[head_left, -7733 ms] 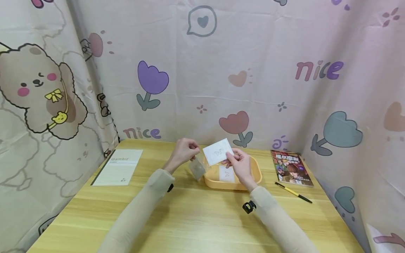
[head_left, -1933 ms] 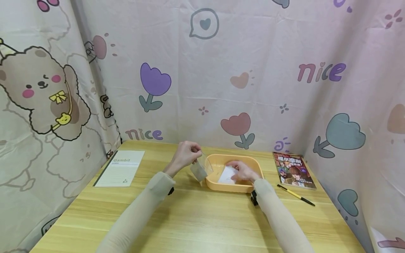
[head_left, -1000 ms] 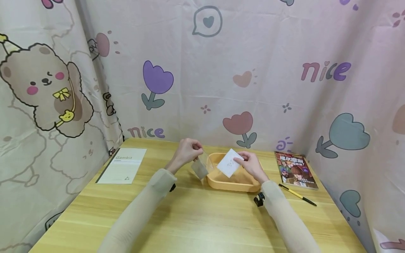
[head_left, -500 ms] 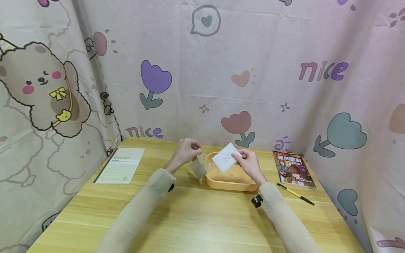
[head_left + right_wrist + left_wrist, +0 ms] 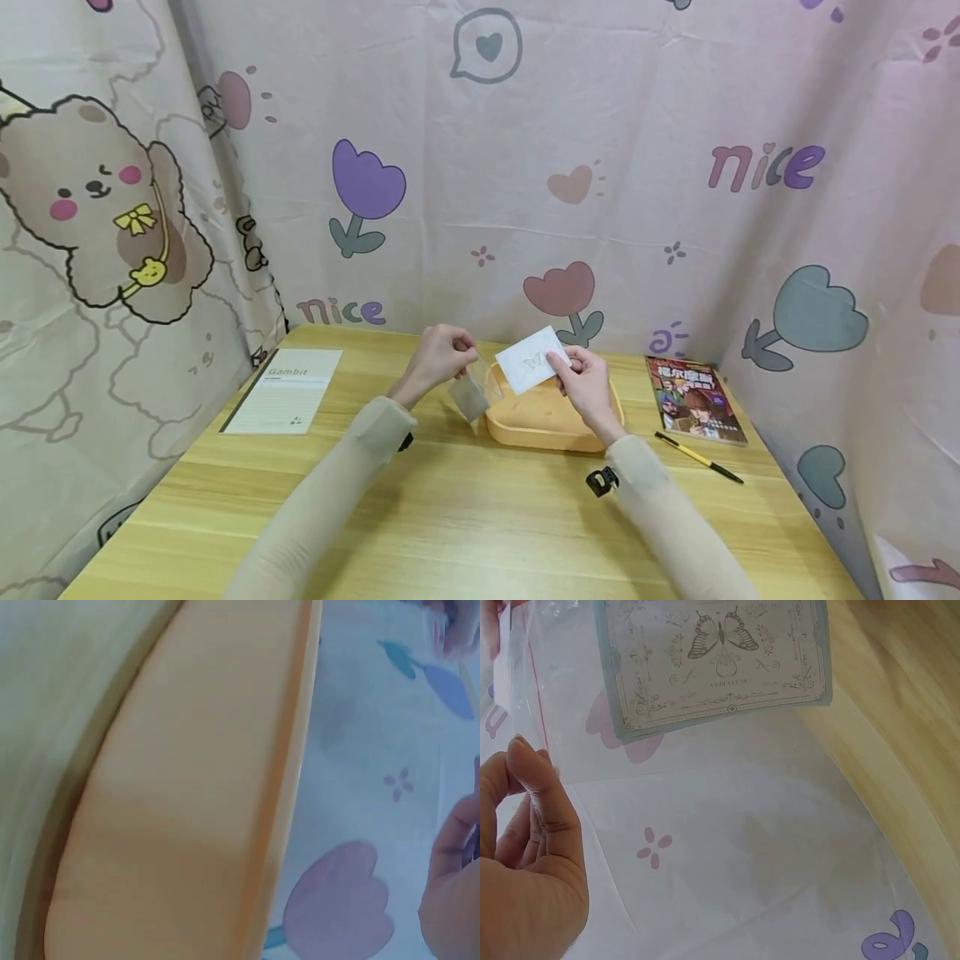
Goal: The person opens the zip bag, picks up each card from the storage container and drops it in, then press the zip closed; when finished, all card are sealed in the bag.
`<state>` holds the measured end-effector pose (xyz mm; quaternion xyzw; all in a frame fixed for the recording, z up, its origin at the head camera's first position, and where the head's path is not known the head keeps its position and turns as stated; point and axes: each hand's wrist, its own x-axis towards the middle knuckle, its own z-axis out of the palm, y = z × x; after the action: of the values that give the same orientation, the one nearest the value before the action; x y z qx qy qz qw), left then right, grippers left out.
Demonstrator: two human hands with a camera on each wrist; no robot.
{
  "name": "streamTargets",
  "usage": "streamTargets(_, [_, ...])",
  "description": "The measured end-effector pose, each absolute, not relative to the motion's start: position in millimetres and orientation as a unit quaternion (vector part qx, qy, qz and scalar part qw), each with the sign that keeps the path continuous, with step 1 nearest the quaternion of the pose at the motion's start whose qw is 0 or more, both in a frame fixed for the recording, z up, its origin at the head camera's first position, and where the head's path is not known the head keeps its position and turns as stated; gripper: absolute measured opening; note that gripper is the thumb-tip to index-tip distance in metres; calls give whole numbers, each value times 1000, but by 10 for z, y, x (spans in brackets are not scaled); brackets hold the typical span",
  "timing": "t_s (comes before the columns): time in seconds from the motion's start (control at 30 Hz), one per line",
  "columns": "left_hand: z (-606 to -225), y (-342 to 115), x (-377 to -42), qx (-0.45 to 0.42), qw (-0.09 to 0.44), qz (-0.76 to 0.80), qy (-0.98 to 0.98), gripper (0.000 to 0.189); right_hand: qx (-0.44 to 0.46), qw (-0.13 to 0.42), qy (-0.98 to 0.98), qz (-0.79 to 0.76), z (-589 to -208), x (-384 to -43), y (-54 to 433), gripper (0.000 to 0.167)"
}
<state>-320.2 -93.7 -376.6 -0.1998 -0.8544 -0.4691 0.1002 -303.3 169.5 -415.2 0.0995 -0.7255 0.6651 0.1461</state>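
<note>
My left hand pinches the top edge of a clear zip bag, which hangs left of the orange tray. In the left wrist view, pale cards with a butterfly print and ornate border show inside the bag. A red line runs along its zip edge. My right hand grips a white card with a butterfly drawing, thumb on its face, above the tray. The card is tilted, its left corner close to the bag. In the right wrist view, the right hand shows only partly.
A notebook marked "Gambit" lies at the left of the wooden table. On the right are a colourful comic-style book and a yellow and black pen. A patterned curtain hangs behind the table.
My right hand has lifted the white card out of the tray, then raised it leftward towards the bag and turned it. The left hand stays in place with the bag.
</note>
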Motion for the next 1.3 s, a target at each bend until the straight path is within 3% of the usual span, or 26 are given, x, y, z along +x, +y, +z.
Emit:
streamTargets(0.43, [-3765,-906,-3182,-197,94,-466,-858,9,149,229,-689,672,-4187,-2892,1393,23])
streamTargets(0.87, [-3730,-890,-3183,-192,86,-462,-861,9,168,201,-673,692,-4118,-2783,1354,20])
streamTargets(1.3, [-3722,-901,-3180,-199,91,-462,-860,9,194,232,-687,661,-4026,-2638,1273,18])
